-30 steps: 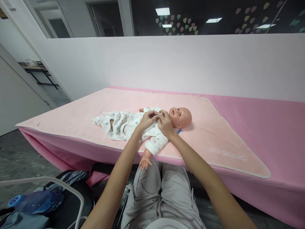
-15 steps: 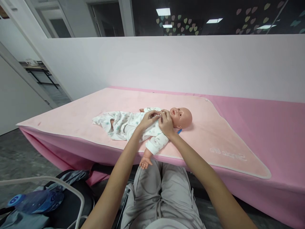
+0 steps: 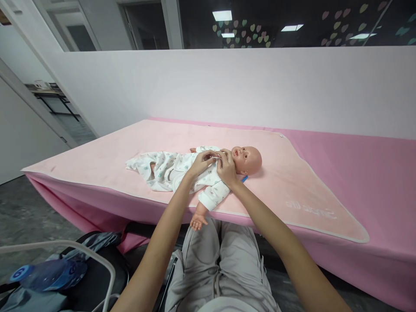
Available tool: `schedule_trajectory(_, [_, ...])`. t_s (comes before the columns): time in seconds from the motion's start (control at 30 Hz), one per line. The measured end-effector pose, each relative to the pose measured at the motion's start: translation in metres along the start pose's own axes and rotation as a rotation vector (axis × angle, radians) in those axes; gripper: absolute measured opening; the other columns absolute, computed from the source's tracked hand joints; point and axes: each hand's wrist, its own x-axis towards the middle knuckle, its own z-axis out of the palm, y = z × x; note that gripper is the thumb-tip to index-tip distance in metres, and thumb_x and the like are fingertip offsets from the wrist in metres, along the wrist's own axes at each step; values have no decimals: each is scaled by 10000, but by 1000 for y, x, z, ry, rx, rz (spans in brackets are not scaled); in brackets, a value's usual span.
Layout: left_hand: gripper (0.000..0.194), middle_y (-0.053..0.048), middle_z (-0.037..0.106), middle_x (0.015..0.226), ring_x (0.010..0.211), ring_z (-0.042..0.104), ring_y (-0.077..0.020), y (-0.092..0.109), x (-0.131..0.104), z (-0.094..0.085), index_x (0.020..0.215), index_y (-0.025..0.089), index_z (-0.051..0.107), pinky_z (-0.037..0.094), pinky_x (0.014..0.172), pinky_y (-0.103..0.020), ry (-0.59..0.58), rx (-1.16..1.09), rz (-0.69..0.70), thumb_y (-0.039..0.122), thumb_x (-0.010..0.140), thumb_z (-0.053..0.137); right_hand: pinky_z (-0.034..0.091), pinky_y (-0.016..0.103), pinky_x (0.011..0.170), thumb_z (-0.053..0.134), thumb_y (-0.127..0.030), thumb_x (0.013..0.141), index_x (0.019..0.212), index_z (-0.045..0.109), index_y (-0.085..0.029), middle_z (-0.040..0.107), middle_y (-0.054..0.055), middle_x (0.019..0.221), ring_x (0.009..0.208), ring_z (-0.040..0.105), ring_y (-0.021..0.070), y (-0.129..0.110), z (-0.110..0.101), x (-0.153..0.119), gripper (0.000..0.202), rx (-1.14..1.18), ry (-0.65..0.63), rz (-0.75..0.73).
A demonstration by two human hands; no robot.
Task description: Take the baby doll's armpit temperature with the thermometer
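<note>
A baby doll (image 3: 249, 159) lies on its back, its head to the right, dressed in a white patterned baby outfit (image 3: 185, 162). Over its upper chest, my left hand (image 3: 205, 160) is closed with fingertips pinched on a thin white tie string (image 3: 214, 157). Close against it, just below the doll's chin, my right hand (image 3: 226, 167) is also closed, its fingers pinching at the same string. The fingertips partly hide the string and the neckline. One doll arm (image 3: 199, 216) hangs over the near edge of the table.
Beneath the doll is a peach mat (image 3: 308, 186) on a table with a pink cloth (image 3: 364, 173). A small blue item (image 3: 244, 178) lies by the doll's neck. At lower left, a water bottle (image 3: 48, 274) rests on a black chair (image 3: 107, 264), near a pale curved tube (image 3: 81, 248).
</note>
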Motion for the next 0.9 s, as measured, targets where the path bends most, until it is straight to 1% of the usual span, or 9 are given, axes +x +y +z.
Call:
schedule_trajectory(0.13, [158, -53, 658, 914, 881, 582, -179, 4, -1, 1, 870, 157, 645, 433, 829, -297, 33, 31, -30, 210, 734, 583, 472, 369, 919, 382, -75, 829, 1054, 552, -193, 499, 109, 1089, 1044, 511, 210, 0, 0, 0, 305, 10, 5, 12])
schedule_trajectory(0.3, [156, -62, 665, 917, 882, 589, -180, 8, -1, 2, 865, 152, 651, 435, 830, -298, 35, 35, -28, 225, 744, 584, 479, 365, 909, 391, -72, 819, 1049, 549, -200, 505, 101, 1075, 1039, 520, 206, -1, 0, 1, 307, -14, 9, 6])
schedule_trajectory(0.43, [170, -57, 664, 912, 878, 590, -177, 6, -1, 2, 880, 155, 647, 437, 828, -297, 36, 43, -15, 250, 750, 593, 487, 346, 891, 395, -73, 818, 1043, 548, -194, 519, 96, 1064, 1024, 528, 196, -1, -1, 1, 297, -30, 26, -5])
schedule_trajectory(0.57, [195, -51, 660, 907, 866, 584, -172, 1, -1, 0, 905, 158, 641, 438, 815, -292, 29, 61, -10, 272, 753, 597, 502, 322, 832, 418, -95, 816, 1025, 559, -188, 544, 96, 1049, 991, 547, 198, -3, -2, 1, 268, -68, 38, -29])
schedule_trajectory(0.7, [189, -48, 653, 878, 828, 583, -165, -1, 0, 0, 890, 149, 635, 442, 779, -283, 33, 46, 15, 274, 753, 601, 501, 319, 801, 441, -109, 796, 1026, 561, -193, 568, 93, 1039, 974, 558, 205, -5, -5, 1, 272, -94, 15, -50])
schedule_trajectory(0.9, [211, -59, 659, 892, 836, 586, -172, -1, -1, 1, 889, 146, 636, 444, 777, -285, 47, 47, 4, 311, 762, 605, 492, 343, 819, 427, -84, 770, 1050, 548, -194, 554, 98, 1062, 994, 545, 219, -6, -5, 0, 325, -77, -32, 2])
